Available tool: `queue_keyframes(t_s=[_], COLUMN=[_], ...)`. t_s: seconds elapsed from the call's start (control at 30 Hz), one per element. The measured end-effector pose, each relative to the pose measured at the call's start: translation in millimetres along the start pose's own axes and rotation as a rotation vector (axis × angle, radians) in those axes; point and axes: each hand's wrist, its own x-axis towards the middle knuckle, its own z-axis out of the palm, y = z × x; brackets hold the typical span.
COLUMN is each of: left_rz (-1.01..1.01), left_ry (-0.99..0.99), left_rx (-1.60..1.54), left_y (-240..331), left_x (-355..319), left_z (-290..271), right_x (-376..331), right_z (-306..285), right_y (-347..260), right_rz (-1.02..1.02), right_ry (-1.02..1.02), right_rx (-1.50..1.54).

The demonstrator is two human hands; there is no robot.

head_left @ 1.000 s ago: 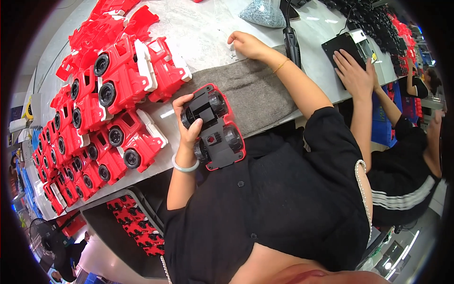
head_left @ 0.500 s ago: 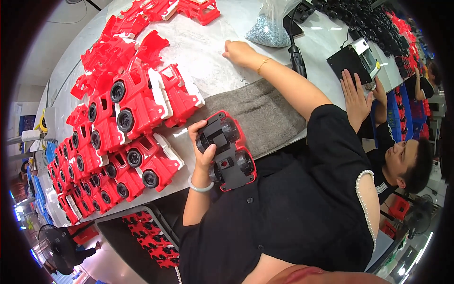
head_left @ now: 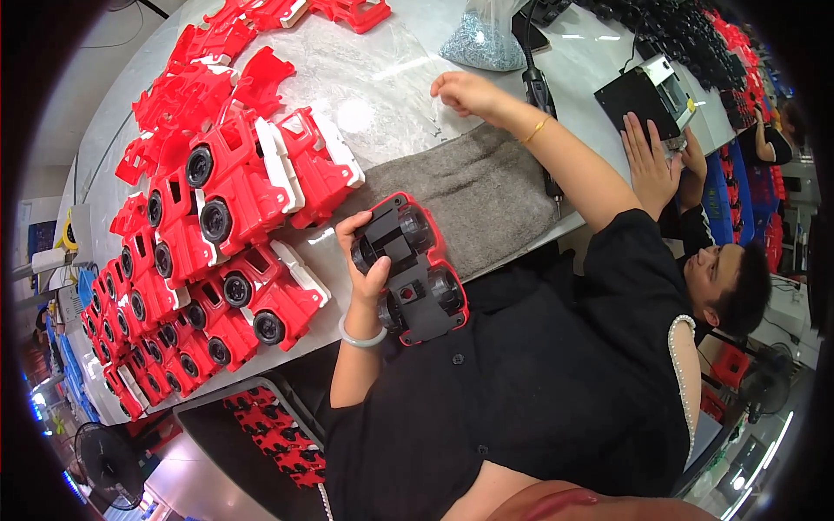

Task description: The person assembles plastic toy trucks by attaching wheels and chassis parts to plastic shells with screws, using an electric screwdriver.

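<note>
My left hand (head_left: 365, 269) is closed around a red toy truck (head_left: 408, 271), turned so that its black underside and wheels face up. The thumb presses on the black base near one wheel. The truck is in front of my chest, beside the near edge of a grey cloth (head_left: 486, 195). My right hand (head_left: 467, 94) hovers over the table past the cloth, fingers curled together in a pinch. Whatever its fingertips hold is too small to make out. Tiny dark pieces lie on the tabletop just below it.
Rows of red toy trucks (head_left: 248, 204) stack along the left, with loose red bodies (head_left: 187, 95) behind. A bag of small metal parts (head_left: 483, 42) and a power screwdriver (head_left: 538, 91) lie beyond the cloth. A co-worker's hand (head_left: 650, 165) touches a black-topped device (head_left: 638, 104) at right.
My right hand has moved a little to the right across the table, its fingers still curled. The toy truck stays in my left hand, and the whole view has shifted slightly.
</note>
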Motion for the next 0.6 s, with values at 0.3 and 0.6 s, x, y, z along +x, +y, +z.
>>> queue_keyframes(t_s=[0.3,0.6], left_rz=[-0.001,0.048], left_ry=[0.006,0.028], left_rx=[-0.009,-0.002], left_y=[1.8,0.6], left_x=[-3.1,-0.6], left_z=[0.9,1.6], right_x=[-23.6,-17.0], right_z=[41.2,53.7], right_y=[8.7,19.2], right_rz=[-0.483,-0.475], right_ry=[0.191,0.254], right_rx=[-1.431,-1.425])
